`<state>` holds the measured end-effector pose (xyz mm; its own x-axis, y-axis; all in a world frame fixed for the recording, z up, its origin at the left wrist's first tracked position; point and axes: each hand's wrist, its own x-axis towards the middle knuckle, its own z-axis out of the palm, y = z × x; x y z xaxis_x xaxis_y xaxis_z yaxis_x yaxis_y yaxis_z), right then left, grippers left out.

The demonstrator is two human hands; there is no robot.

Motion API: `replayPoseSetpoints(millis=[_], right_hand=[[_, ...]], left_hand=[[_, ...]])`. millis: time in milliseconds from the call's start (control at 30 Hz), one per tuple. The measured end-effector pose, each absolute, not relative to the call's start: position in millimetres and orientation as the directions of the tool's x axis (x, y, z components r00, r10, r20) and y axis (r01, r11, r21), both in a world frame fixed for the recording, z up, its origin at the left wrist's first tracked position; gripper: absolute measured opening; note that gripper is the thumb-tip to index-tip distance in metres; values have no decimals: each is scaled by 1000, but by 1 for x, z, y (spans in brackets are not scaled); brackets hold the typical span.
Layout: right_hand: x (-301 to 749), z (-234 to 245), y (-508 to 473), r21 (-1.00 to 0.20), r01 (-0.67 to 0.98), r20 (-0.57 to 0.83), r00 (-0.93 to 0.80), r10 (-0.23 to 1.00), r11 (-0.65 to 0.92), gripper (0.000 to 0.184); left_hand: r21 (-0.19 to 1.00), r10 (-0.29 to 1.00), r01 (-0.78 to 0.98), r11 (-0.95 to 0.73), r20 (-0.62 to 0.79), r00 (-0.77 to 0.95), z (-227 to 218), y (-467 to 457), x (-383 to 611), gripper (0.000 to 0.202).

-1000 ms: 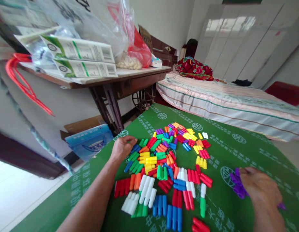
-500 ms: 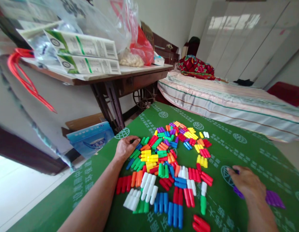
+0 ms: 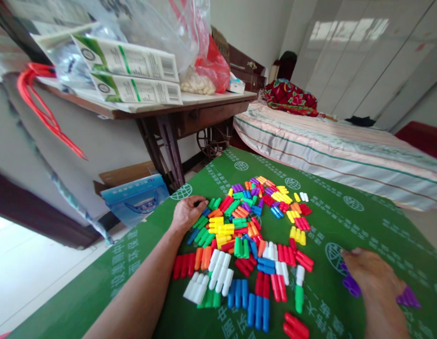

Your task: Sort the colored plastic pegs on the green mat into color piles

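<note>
A heap of plastic peg-shaped blocks (image 3: 246, 235) in many colours lies on a green printed cloth (image 3: 360, 221). My left hand (image 3: 187, 213) rests at the heap's left edge with its fingers curled against green blocks (image 3: 200, 228). My right hand (image 3: 374, 278) lies palm down at the right, its fingers pressed over a cluster of purple blocks (image 3: 407, 297) that pokes out on both sides. White blocks (image 3: 213, 278), blue blocks (image 3: 254, 306) and red blocks (image 3: 294, 326) lie nearest to me.
An old sewing-machine table (image 3: 190, 110) stands behind left, holding boxes (image 3: 133, 75) and plastic bags (image 3: 207, 61). A blue box (image 3: 133, 197) sits on the floor beneath it. A bed (image 3: 331, 150) with a striped cover runs along the back right, white wardrobes behind it.
My right hand shifted over the purple blocks, first toward the heap, then back right, covering them. My left hand stayed at the heap's left edge. The view drifted slightly.
</note>
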<state>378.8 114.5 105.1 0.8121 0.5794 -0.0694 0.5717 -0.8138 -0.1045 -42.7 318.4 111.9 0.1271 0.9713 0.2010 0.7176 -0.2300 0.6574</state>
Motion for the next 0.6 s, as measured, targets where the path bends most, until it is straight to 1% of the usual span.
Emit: replayPoseSetpoints(millis=[33, 67, 100, 167, 233, 300, 400, 467, 533, 600], right_hand=[[376, 109, 116, -77, 532, -109, 836, 538, -843, 37], [372, 112, 119, -73, 517, -136, 842, 522, -853, 40], [367, 115, 122, -95, 528, -145, 831, 537, -844, 43], [354, 117, 131, -204, 613, -98, 763, 639, -764, 44], [336, 116, 141, -333, 696, -12, 671, 741, -636, 40], [312, 116, 151, -459, 751, 70, 564, 823, -475, 35], [271, 118, 160, -598, 766, 166, 406, 899, -235, 32], [246, 122, 165, -635, 762, 189, 312, 931, -126, 31], [227, 127, 173, -640, 764, 161, 235, 959, -80, 29], [211, 134, 184, -616, 786, 126, 174, 977, -60, 28]], left_hand=[[656, 971, 719, -230, 201, 127, 112, 318, -42, 43], [654, 971, 720, -231, 202, 127, 113, 318, -42, 43], [652, 971, 722, -231, 203, 127, 113, 318, -42, 42], [647, 971, 727, -231, 205, 125, 113, 318, -42, 40], [642, 971, 731, -230, 206, 124, 112, 319, -42, 40], [637, 970, 736, -230, 208, 123, 112, 319, -42, 40], [627, 969, 743, -234, 210, 128, 111, 318, -42, 40], [621, 968, 747, -237, 213, 131, 110, 318, -42, 39], [617, 968, 750, -239, 215, 131, 108, 318, -42, 38], [613, 967, 753, -240, 219, 130, 107, 318, -42, 37]])
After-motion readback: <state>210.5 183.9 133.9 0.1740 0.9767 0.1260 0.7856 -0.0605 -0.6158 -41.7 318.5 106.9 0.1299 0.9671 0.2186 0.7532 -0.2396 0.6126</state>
